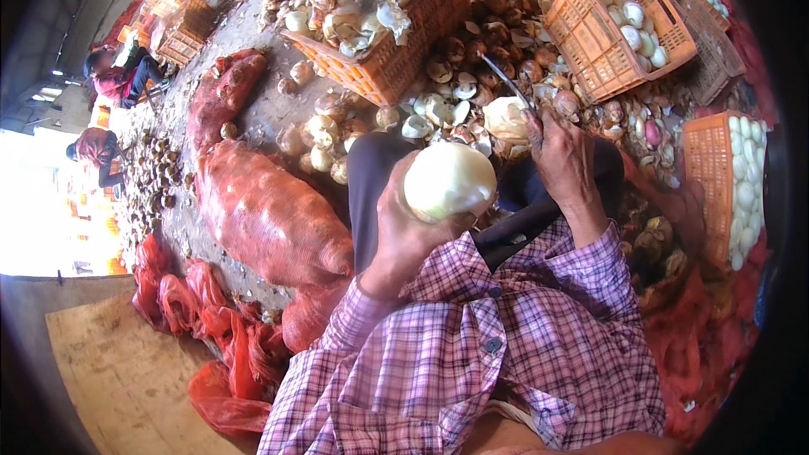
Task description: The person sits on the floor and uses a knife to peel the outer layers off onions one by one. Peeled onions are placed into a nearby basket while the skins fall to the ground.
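Observation:
My left hand (pixel 411 221) grips a large peeled onion (pixel 450 181), white and smooth, held above my lap. In my right hand (pixel 559 155) is a knife (pixel 505 80), its narrow blade pointing up and to the left, away from my body. An onion with pale, papery skin (pixel 507 120) lies beside the fingers of my right hand; whether they touch it, I cannot tell. Loose onion skins (pixel 436 110) and unpeeled onions (pixel 321 133) lie on the floor beyond my knees.
An orange plastic crate (pixel 404 44) heaped with skins stands ahead. Crates of peeled onions (pixel 632 35) (pixel 746 183) stand at the right. A filled red mesh sack (pixel 265 215) lies at the left, near loose red netting (pixel 234 354). Two people (pixel 129 76) (pixel 98 151) sit farther left.

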Demonstrator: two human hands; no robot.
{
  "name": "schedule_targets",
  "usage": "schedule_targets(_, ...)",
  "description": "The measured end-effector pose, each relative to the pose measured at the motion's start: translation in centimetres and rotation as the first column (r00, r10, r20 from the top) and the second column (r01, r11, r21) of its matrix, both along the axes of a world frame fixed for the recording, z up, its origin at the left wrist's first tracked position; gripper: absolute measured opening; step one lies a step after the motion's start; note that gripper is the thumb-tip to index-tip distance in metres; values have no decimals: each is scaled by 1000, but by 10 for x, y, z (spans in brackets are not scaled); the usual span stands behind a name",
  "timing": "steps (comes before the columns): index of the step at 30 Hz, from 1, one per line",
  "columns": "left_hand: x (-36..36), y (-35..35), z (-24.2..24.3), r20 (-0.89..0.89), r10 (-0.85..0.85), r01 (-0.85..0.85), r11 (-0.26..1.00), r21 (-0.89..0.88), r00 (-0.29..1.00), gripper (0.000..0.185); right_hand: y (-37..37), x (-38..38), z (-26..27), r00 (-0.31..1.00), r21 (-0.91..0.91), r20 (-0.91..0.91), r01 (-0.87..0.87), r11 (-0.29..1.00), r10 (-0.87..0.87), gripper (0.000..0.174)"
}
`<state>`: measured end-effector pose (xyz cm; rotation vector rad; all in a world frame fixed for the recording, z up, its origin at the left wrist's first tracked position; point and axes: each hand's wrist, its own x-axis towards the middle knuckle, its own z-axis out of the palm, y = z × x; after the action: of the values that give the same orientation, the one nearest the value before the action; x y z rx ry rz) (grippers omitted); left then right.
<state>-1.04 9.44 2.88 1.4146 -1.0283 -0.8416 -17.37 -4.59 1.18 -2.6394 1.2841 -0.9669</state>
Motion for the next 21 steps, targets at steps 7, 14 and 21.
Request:
schedule_targets(7,6,-1,-6,-484,20,-42,999,-33,875,85,8,3,-8,914,313,390,-241,919,107,42)
schedule_targets(14,12,-14,-10,93,94,-86,993,-78,991,88,35,4,23,748,654,663,-596,465,26,41)
schedule_targets(21,3,-4,-11,607,89,10,987,-158,790,82,43,5,23,724,422,631,-621,661,278,38)
